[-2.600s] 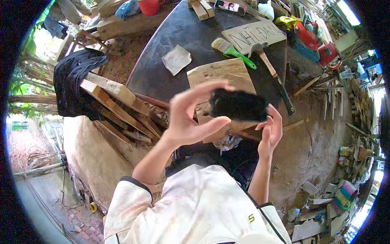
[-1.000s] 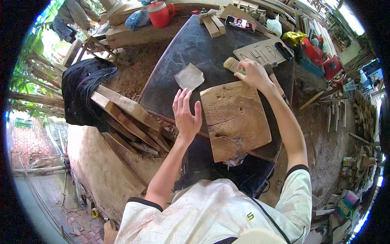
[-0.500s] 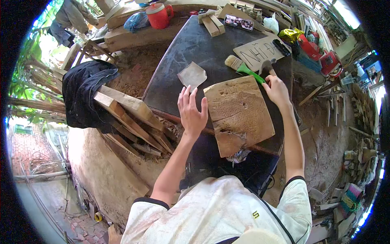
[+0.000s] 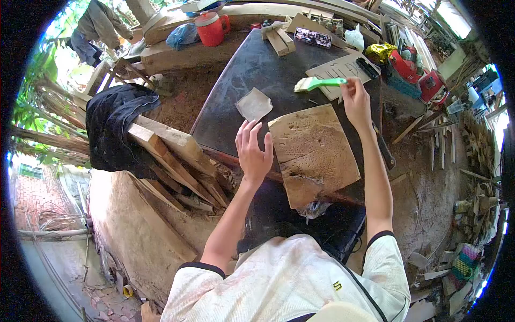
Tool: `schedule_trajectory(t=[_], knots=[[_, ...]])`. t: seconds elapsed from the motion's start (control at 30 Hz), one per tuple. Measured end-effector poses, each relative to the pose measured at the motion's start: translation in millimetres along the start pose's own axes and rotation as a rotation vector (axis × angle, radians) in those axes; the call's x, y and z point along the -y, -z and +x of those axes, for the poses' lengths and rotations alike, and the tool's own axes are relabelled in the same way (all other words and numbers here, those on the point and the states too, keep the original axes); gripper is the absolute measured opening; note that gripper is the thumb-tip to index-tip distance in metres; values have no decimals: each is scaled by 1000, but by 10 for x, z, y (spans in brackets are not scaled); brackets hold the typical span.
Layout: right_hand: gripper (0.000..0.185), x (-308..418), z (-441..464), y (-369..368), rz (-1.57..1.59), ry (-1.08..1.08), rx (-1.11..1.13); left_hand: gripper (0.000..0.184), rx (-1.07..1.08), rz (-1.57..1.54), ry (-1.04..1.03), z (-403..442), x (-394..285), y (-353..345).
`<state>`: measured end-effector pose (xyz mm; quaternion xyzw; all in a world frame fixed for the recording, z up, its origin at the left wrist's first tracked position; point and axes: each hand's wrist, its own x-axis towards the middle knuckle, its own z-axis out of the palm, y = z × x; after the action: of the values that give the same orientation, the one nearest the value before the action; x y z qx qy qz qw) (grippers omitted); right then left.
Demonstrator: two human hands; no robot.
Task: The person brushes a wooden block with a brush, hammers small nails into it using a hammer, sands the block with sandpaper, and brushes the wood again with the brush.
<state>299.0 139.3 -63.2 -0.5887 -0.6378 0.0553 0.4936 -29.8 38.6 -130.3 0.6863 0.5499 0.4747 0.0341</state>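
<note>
My right hand (image 4: 356, 102) pinches the end of the green handle of a paintbrush (image 4: 325, 82), whose pale bristles point left above the dark table (image 4: 225, 80). My left hand (image 4: 254, 153) is open, fingers spread, just below a greyish square sheet (image 4: 254, 104) and beside the left edge of a brown wooden board (image 4: 316, 153). That board is pitted and cracked, with a broken lower edge. Partly hidden by my right forearm is a dark-handled tool (image 4: 386, 153) at the table's right side.
A hand-lettered card (image 4: 317, 70), a phone (image 4: 313, 37) and wood blocks (image 4: 280, 42) occupy the table's far end. Beyond stand a red mug (image 4: 209, 29) and a red toolbox (image 4: 433, 86). Timber beams (image 4: 171, 137) with dark cloth (image 4: 118, 123) extend at left.
My right hand has moved up and slightly left, and the paintbrush has swung from slanting to nearly level. My left hand stays about where it was.
</note>
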Motion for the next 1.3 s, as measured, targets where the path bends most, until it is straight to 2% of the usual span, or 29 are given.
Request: schedule_trajectory(t=[0.07, 0.17, 0.3, 0.43, 0.53, 0.57, 0.67, 0.77, 0.8, 0.87, 0.9, 0.97, 1.03, 1.13, 1.3], knots=[[28, 123, 177, -164, -62, 142, -94, 38, -10, 0, -4, -5, -16, 13], [26, 375, 430, -425, -52, 232, -211, 37, -24, -3, -4, 15, -24, 12], [25, 422, 653, -756, 132, 48, -132, 36, -27, -2, -11, 8, -8, 12], [30, 175, 693, -1070, -215, 195, -114, 36, -21, -4, -7, 6, -8, 15], [35, 113, 604, -926, -164, -104, 225, 36, -18, -7, -6, 6, -4, 18], [32, 191, 491, -847, -87, -104, 173, 36, -19, -9, -11, 9, -4, 26], [24, 794, -82, -381, 178, 100, 161, 36, -3, -7, -7, 9, -4, 23], [18, 938, -453, 79, 135, -140, 392, 36, 8, -4, -21, 28, -7, 13], [18, 781, -492, 153, 76, -155, 283, 36, 12, -4, -26, 18, -15, 22], [18, 631, -470, 307, -157, -6, -2, 36, 29, -10, -31, 23, -29, 44], [17, 711, -538, 341, -272, -41, 5, 36, 33, -16, -35, 37, -41, 40], [15, 845, -831, 173, -217, -28, 132, 35, 40, -17, -44, 33, -44, 39], [14, 1209, -1159, 130, 64, 207, 192, 35, 41, -9, -54, 13, -51, 46], [13, 1437, -1301, 324, 317, 114, 512, 35, 34, -29, -65, 5, 12, 24], [14, 1108, -1145, 494, -126, -91, 152, 35, 24, -28, -71, 11, 8, 8]])
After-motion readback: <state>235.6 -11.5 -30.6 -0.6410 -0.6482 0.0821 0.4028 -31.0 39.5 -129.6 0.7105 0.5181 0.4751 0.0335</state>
